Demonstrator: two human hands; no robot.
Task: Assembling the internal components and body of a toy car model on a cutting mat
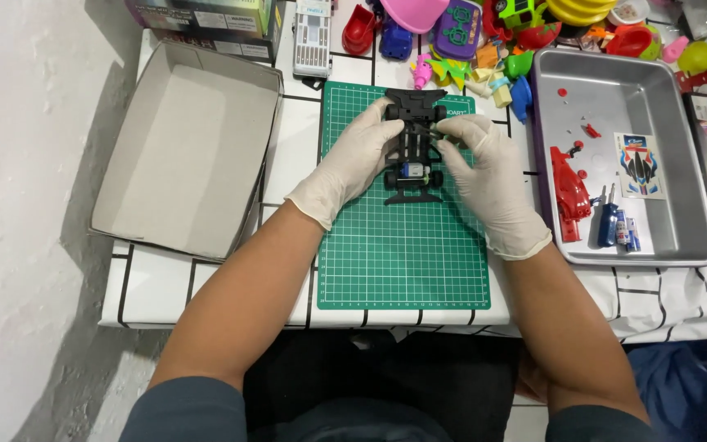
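Fingers (386, 124) of my left hand (353, 160) lie extended and close together along the left flank of the black toy car chassis (412, 147), pressing it steady; on my right hand (484, 168) the thumb and forefinger are drawn together at the chassis's right edge, pinching something too small to identify, and I cannot tell whether it is a loose part or a feature of the chassis itself. Both hands wear pale gloves. The chassis lies flat near the far end of the green cutting mat (403, 254), long axis pointing away from me, black wheels at its corners and a small silver-and-blue motor (412, 170) seated toward its near end. In my judgement the piece is light, thin moulded plastic: stiff along its length yet liable to flex or crack at the narrow middle, and the front and rear bumpers look prone to snapping if levered. The gloves may reduce grip on smooth plastic. I judge the soundest hold to be across the side rails between the wheels, not on the wheels, which may turn, nor on the motor. Right of the mat sits a grey metal tray (681, 237) holding a red car body shell (568, 190), a sticker sheet (639, 165) and small blue items. Left of the mat is an open cardboard box lid (182, 155). Beyond the mat lies a heap of coloured plastic toys (517, 33).
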